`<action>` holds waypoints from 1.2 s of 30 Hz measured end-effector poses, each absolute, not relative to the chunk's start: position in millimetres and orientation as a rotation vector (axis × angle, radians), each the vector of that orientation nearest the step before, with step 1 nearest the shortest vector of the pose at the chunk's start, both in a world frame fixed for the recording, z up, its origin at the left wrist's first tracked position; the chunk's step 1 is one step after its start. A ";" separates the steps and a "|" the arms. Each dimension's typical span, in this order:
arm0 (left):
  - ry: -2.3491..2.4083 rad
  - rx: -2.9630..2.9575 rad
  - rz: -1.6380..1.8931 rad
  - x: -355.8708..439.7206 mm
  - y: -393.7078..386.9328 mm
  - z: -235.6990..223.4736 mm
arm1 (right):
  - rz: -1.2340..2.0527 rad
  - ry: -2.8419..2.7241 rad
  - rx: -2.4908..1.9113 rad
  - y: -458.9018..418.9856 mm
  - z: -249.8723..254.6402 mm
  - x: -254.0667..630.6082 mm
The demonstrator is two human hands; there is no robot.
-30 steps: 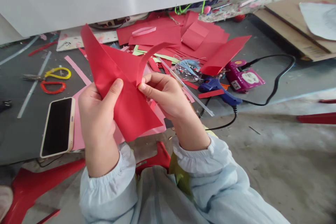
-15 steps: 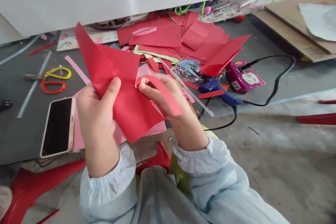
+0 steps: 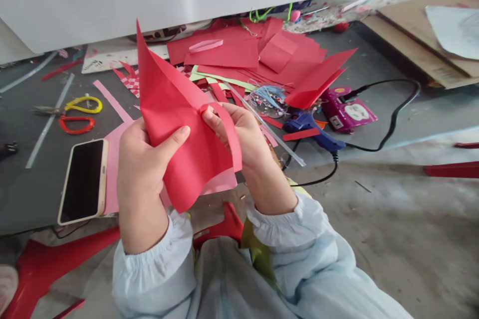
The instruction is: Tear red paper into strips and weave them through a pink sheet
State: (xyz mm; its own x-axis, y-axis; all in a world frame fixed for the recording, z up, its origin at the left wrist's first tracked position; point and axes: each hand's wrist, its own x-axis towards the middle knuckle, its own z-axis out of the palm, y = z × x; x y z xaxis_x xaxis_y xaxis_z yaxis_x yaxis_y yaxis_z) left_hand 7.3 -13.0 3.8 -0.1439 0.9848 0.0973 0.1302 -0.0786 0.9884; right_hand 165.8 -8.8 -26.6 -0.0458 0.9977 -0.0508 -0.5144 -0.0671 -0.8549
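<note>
A folded sheet of red paper [image 3: 170, 104] is held up above the near edge of the table. My left hand [image 3: 147, 169] grips it from the left, thumb flat on its face and the other fingers hidden behind. My right hand [image 3: 250, 144] pinches one end of a narrow red paper strip [image 3: 232, 137] against the sheet's right edge. The strip arches over my fingers, its other end hanging loose. Beneath the hands lies pink paper [image 3: 112, 179]. Whether the strip is stuck to the sheet cannot be seen.
A phone [image 3: 83, 179] and scissors [image 3: 75, 114] lie on the left. Red paper sheets [image 3: 224, 55] are piled at the back. To the right are a blue glue gun [image 3: 312, 127] with a black cord, a purple box [image 3: 348, 109] and cardboard [image 3: 415, 40].
The red sheet has turned and closed up, with its top point shifted right. My left hand has moved slightly right. The strip's loose end has swung left and hangs lower.
</note>
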 end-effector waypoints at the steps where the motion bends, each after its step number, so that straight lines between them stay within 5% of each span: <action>1: 1.379 1.286 1.328 7.2 -13.0 4.0 | 1.508 -0.790 -0.817 -8.6 -26.5 166.3; 36: 1.393 1.237 1.398 5.2 -11.3 5.3 | 1.701 -0.848 -0.873 2.3 -34.2 179.0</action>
State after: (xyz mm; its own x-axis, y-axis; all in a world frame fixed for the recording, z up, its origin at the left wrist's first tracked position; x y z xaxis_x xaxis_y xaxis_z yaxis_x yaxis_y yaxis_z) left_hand 5.2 -11.3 5.3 -0.2113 0.9719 0.1038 0.1004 -0.0840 0.9914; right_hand 179.0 2.3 -34.2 -0.2371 0.9588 -0.1567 -0.4518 -0.2516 -0.8559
